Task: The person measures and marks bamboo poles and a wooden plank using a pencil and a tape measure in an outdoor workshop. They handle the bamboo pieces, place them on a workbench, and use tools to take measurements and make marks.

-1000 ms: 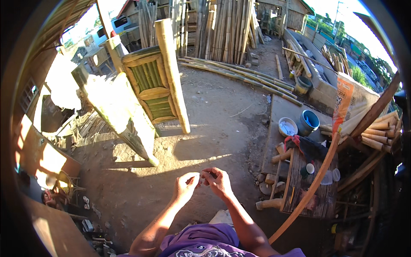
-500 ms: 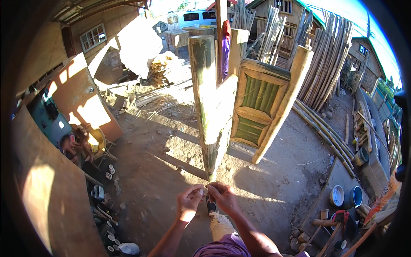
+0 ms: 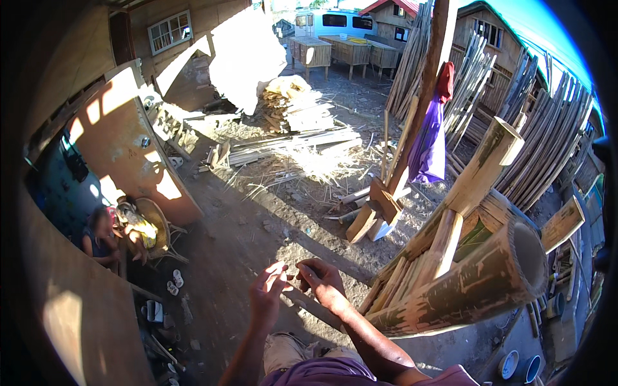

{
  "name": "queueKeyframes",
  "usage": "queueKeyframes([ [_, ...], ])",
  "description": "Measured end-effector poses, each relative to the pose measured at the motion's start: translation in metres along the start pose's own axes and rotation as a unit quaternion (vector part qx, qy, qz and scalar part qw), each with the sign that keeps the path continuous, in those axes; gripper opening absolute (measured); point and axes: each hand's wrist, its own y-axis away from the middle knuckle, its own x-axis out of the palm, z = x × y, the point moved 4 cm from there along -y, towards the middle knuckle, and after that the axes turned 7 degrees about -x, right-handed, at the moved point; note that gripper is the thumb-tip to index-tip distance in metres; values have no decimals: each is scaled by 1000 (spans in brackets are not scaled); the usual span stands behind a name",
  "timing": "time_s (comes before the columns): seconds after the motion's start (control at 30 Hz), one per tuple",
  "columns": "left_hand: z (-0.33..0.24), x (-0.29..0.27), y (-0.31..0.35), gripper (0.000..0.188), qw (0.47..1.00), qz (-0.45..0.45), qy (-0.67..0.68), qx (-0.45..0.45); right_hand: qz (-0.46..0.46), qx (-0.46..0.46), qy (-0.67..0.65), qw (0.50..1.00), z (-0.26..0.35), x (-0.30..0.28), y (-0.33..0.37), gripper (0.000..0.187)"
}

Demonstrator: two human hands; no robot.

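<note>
In front of my body my left hand [image 3: 265, 293] is raised, its fingertips pinched together. What they hold, if anything, is too small to make out. Close beside it, with a narrow gap between, my right hand [image 3: 322, 283] has its fingers curled and thumb drawn in; its contents are hidden. Neither hand touches the large bamboo frame [image 3: 444, 302] just right of my right forearm. That frame has thick hollow posts with cut ends and slatted panels between them.
Two people [image 3: 100, 235] sit at the left, one by a round rattan chair [image 3: 152, 225], near a leaning plywood sheet [image 3: 148, 154]. Ahead are a wooden post [image 3: 418, 106] with purple cloth [image 3: 428, 145], and split bamboo [image 3: 290, 148]. Bamboo poles [image 3: 547, 141] lean at right.
The bamboo frame has shifted from ahead of me to my right as my view turned left and moved. My hands have come slightly apart.
</note>
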Motion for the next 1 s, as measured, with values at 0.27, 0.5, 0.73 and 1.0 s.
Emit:
queueKeyframes([
  [0.27,-26,-82,-308,41,999,-15,51,11,11,-49,-34,998,-55,43,-324,24],
  [0.5,-103,-120,-555,41,999,27,-3,38,4,-24,-76,997,-46,74,-572,25],
  [0.73,-75,-159,-807,38,1000,22,2,-20,52,16,-86,995,-140,83,-817,23],
  [1.0,-122,-269,-1082,34,979,-197,18,42,170,51,-30,984,-188,158,-1168,21],
])
